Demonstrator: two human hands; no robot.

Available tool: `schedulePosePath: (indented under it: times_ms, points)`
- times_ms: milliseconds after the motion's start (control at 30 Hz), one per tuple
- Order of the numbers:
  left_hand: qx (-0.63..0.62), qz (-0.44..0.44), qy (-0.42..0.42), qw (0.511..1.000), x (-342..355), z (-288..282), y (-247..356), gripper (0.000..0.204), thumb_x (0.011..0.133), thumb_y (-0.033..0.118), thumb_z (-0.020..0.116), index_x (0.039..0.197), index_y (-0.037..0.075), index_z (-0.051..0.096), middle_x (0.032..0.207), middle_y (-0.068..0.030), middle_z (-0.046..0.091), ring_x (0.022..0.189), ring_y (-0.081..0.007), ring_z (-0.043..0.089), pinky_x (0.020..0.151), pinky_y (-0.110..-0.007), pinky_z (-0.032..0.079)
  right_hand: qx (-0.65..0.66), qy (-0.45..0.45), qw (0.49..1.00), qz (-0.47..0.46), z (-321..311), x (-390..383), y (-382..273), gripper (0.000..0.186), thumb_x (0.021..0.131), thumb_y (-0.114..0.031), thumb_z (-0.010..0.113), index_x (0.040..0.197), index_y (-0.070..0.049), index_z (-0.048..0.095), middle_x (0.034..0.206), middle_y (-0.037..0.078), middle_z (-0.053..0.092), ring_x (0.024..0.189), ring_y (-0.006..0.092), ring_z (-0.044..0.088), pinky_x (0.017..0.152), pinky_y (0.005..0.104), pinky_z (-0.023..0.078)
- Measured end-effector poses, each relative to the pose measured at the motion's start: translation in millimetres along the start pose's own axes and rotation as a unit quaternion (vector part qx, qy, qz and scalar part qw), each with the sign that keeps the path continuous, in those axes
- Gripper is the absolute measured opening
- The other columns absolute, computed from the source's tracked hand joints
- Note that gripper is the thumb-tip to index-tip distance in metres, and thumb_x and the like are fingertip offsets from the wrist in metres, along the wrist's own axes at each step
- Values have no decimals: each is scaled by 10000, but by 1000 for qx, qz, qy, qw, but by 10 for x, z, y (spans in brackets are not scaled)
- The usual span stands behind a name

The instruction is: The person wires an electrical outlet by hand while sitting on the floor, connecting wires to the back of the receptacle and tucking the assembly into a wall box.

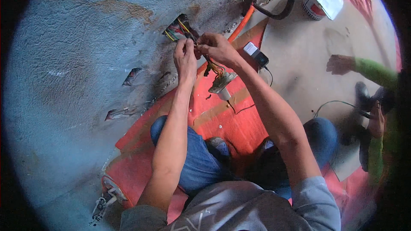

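Observation:
Several electrical wires (184, 26), yellow, green and dark, come out of a ragged hole in the blue wall. Just outside it, my left hand (186, 60) pinches the wires with thumb and fingers. Close against it, my right hand (219, 50) has its fingertips closed on the same bunch; the exact spot they grip is partly hidden. Below my right hand a socket plate (222, 82) hangs tilted on yellow and dark wires. A white plug (224, 95) sits in its underside, with a thin black cable running off it.
Right of my hands lies a white-and-black handheld device (256, 54) with a cable. Orange corrugated conduit (242, 25) and a black hose (287, 12) run along the wall. A bucket (314, 8) stands far right. Another person's hand (341, 64), green-sleeved, reaches in. Red sheeting (214, 119) covers the floor.

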State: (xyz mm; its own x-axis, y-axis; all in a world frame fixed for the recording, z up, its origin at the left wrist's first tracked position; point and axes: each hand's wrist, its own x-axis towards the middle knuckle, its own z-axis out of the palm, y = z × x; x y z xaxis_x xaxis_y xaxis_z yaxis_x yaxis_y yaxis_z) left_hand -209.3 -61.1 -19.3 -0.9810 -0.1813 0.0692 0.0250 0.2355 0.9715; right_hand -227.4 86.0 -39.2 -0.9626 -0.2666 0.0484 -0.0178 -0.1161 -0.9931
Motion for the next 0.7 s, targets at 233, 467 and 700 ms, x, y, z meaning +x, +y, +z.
schedulePosePath:
  times_ms: [233, 467, 700]
  points:
    - [-38, -53, -5, 998, -8, 46, 72, 209, 1058, 216, 572, 986, 36, 650, 793, -8, 632, 665, -102, 578, 614, -271, 473, -21, -3, 1000, -3, -33, -72, -84, 183, 955, -121, 647, 1014, 47, 688, 884, 80, 723, 845, 136, 656, 784, 313, 533]
    - [-226, -190, -12, 955, 10, -69, 3, 118, 978, 191, 672, 957, 80, 706, 819, 11, 634, 665, -88, 493, 606, -248, 370, 192, 54, 978, 60, 20, -72, -197, 196, 967, -124, 653, 1130, -18, 675, 967, 41, 706, 830, 123, 658, 744, 298, 528]
    - [-304, -311, -37, 900, 123, -207, -82, 85, 961, 196, 696, 987, 115, 688, 823, 25, 630, 655, -91, 452, 596, -249, 330, 204, -21, 971, 123, -42, 41, -283, 215, 1018, -171, 621, 1190, -53, 673, 929, 21, 674, 813, 118, 658, 737, 328, 560]
